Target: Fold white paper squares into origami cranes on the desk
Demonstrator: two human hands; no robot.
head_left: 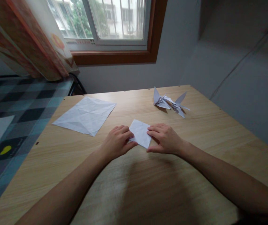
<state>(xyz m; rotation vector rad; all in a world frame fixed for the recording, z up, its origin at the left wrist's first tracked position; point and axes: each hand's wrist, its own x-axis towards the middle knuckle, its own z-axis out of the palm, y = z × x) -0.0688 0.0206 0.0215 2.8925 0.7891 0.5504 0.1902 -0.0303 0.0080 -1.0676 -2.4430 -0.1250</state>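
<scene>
A small folded square of white paper (pixel 140 133) lies on the wooden table between my hands, turned so that a corner points away from me. At its left side, my left hand (pixel 118 140) grips the edge, thumb below and fingers curled over the paper. My right hand (pixel 163 139) has its fingertips on the right corner, with the thumb at the near edge. Further left lies a larger creased sheet of white paper (pixel 85 115), opened flat. Folded paper cranes (pixel 160 100) sit together at the far right, wings raised.
The wooden table (pixel 206 134) reaches to the wall under a barred window (pixel 119 22). To the left, a checked cloth (pixel 42 103) covers a lower surface bearing a white sheet (pixel 0 132) and a dark item with a yellow mark. A patterned curtain (pixel 30 40) hangs above it.
</scene>
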